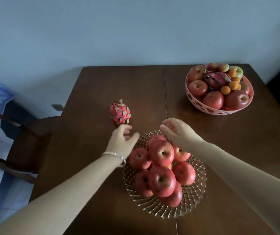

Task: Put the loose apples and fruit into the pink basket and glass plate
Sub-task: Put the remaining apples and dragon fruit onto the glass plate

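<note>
Lower centre of frame: glass plate (198, 199) on the brown table (102, 192), heaped with red apples (162, 183). Just above it, left hand (122, 140) and right hand (178, 131), both empty with fingers spread apart, the right over the plate's far rim. Left of centre: loose dragon fruit (120, 112), just beyond the left fingertips; upper right: pink basket (218, 111), full of mixed fruit.

Dark wood table (102, 85) against plain pale wall (135, 31); wooden chair (30, 141) at left edge; dim light.
</note>
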`<state>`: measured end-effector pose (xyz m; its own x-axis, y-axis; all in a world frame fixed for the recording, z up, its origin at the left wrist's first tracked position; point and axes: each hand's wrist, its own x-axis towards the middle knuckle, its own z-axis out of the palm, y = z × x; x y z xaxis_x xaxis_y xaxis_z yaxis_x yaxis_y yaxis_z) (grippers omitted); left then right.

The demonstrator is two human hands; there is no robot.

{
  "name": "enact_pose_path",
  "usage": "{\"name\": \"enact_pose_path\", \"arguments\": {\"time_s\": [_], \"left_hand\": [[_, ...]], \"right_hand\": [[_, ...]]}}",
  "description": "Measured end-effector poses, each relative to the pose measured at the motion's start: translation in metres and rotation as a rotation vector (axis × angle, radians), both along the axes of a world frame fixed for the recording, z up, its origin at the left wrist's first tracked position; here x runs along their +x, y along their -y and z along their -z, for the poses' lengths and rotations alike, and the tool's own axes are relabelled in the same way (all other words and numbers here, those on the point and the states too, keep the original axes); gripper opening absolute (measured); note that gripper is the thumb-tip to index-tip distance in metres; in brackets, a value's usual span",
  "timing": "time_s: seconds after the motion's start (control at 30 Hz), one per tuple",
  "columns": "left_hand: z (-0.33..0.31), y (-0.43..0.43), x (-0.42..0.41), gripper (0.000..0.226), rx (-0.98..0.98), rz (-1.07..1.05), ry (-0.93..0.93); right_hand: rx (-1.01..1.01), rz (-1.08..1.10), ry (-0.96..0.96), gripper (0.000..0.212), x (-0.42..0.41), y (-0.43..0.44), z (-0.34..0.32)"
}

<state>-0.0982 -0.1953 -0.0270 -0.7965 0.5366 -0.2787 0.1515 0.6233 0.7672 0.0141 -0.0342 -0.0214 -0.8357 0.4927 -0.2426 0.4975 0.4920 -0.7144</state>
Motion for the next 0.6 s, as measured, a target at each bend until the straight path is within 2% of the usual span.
{"name": "enact_pose_path", "arguments": {"time_s": [0.1,0.2,0.27,0.33,0.47,0.6], "left_hand": [[0.011,-0.033,-0.048,0.066,-0.118,-0.120,-0.046],[0.027,-0.068,-0.084,0.098,-0.325,-0.233,0.050],[0.042,-0.079,-0.098,0.107,-0.409,-0.271,0.091],[0.054,-0.084,-0.105,0.103,-0.402,-0.325,0.113],[0.062,-0.081,-0.107,0.079,-0.249,-0.418,0.106],[0.043,-0.072,-0.088,0.075,-0.068,-0.275,0.091]], "right_hand": [[-0.062,0.062,-0.035,0.024,-0.017,-0.006,-0.009],[-0.128,0.149,-0.043,0.020,-0.031,-0.013,-0.008],[-0.173,0.176,-0.045,0.018,-0.035,-0.012,-0.005],[-0.196,0.195,-0.045,0.016,-0.036,-0.012,0.001],[-0.182,0.247,-0.040,0.014,-0.030,-0.017,0.011],[-0.210,0.366,-0.125,0.016,-0.029,-0.021,0.002]]}}
